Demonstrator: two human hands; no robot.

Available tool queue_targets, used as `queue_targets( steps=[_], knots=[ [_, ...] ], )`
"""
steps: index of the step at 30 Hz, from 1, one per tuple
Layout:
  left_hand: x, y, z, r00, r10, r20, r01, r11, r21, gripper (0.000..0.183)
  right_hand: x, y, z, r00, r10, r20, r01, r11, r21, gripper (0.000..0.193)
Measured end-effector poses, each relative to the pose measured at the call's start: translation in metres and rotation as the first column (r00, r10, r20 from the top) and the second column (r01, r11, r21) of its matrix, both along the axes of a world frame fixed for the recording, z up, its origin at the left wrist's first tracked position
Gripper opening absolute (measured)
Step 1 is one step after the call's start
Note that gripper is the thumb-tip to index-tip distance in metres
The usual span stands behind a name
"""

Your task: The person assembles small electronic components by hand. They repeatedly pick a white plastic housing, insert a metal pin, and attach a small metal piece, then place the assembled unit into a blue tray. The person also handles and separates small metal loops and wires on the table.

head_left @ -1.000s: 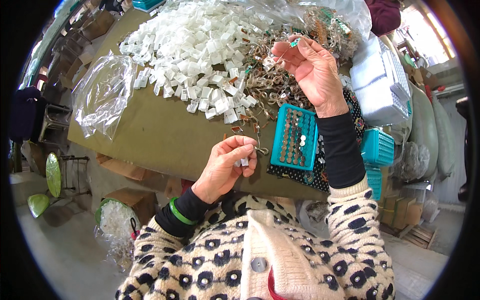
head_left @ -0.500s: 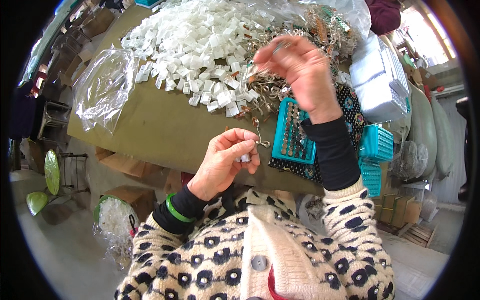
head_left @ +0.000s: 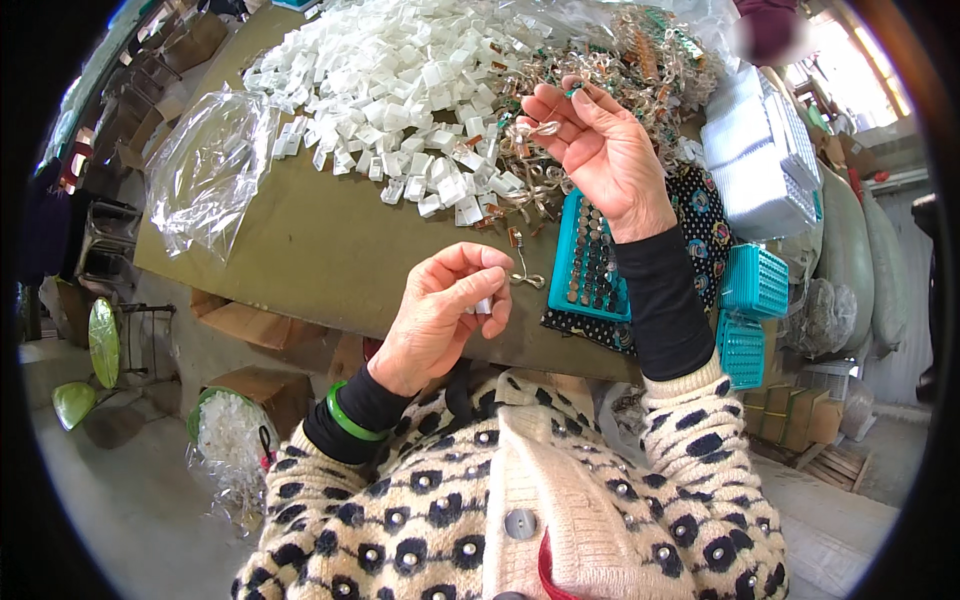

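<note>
My left hand (head_left: 445, 310) is closed near the table's front edge, its fingers curled around a small white plastic casing (head_left: 483, 306) that shows only in part. Close to its fingertips is a looped wire (head_left: 532, 281) with a small copper-coloured board (head_left: 516, 238) on its end; I cannot tell whether the fingers touch it. Above the tangled heap, my right hand (head_left: 615, 160) pinches a small green circuit board (head_left: 576, 92) between thumb and finger. A pale coiled wire (head_left: 543, 128) hangs beside these fingers. Below that hand lies a teal tray (head_left: 565, 250) holding rows of round metal button cells.
White casings (head_left: 400, 90) form a big heap at the back, next to a heap of wired circuit boards (head_left: 660, 60). Clear plastic film (head_left: 210, 170) lies at left. Stacked white trays (head_left: 755, 165) and teal trays (head_left: 752, 282) stand at right, beside patterned dark cloth (head_left: 700, 215).
My right hand has slowed over the wire heap and turned its palm more into view, with a green circuit board now showing in its pinch. The left hand has barely moved.
</note>
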State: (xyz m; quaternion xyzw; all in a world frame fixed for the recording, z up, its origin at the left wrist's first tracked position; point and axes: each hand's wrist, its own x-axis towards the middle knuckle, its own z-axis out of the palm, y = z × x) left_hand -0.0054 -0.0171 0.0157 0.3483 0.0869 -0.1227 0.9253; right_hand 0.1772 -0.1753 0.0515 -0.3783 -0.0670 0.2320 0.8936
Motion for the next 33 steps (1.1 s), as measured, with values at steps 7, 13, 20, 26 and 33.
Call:
queue_targets(
  steps=[7, 13, 20, 26, 33],
  knots=[
    [0.014, 0.005, 0.015, 0.951, 0.294, 0.098, -0.309, 0.924, 0.224, 0.019, -0.038, 0.006, 0.007, 0.997, -0.04, 0.062, 0.04, 0.999, -0.003, 0.012],
    [0.023, -0.001, 0.016, 0.926, 0.316, 0.208, -0.378, 0.801, 0.464, 0.026, -0.07, 0.013, 0.011, 0.998, -0.057, 0.041, 0.057, 0.998, 0.003, 0.012],
    [0.015, 0.007, 0.013, 0.971, 0.207, 0.116, -0.235, 0.913, 0.333, 0.013, -0.087, 0.015, 0.007, 0.971, -0.115, 0.209, 0.151, 0.975, -0.165, 0.014],
    [0.008, 0.0, 0.019, 0.988, 0.15, 0.044, -0.155, 0.967, 0.202, 0.018, -0.1, 0.009, 0.002, 0.976, -0.143, 0.162, 0.179, 0.956, -0.233, 0.017],
    [0.003, 0.0, 0.022, 0.997, 0.074, 0.029, -0.075, 0.997, 0.021, 0.023, -0.108, -0.001, -0.008, 0.961, -0.211, 0.181, 0.25, 0.939, -0.234, 0.017]
  ],
)
